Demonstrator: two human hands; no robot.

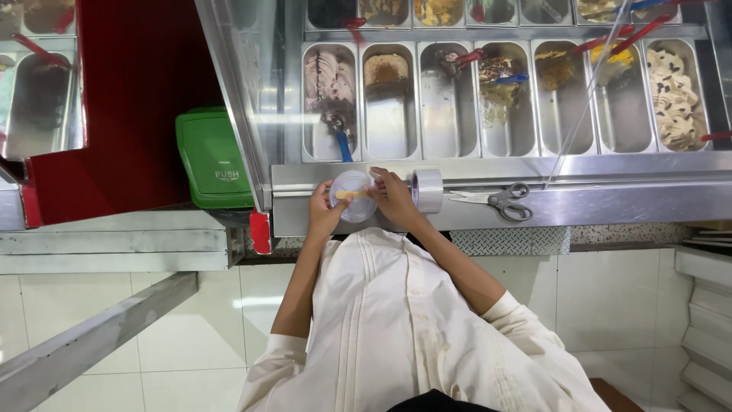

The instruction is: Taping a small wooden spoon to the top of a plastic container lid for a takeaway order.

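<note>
A round clear plastic tub with a lid (pixel 352 187) rests on the steel ledge (pixel 610 204) of an ice cream display freezer. A small yellowish flat spoon lies across the lid. My left hand (pixel 324 210) grips the tub's left side, its thumb on the spoon. My right hand (pixel 393 197) presses on the tub's right edge with fingers over the lid. A roll of clear tape (pixel 428 190) stands just right of my right hand.
Scissors (pixel 505 201) lie on the ledge right of the tape. Behind the ledge are several steel pans of ice cream (pixel 390 103) with scoops, under glass. A green bin lid (pixel 212 159) sits to the left beside a red panel (pixel 130 107). White tiled floor is below.
</note>
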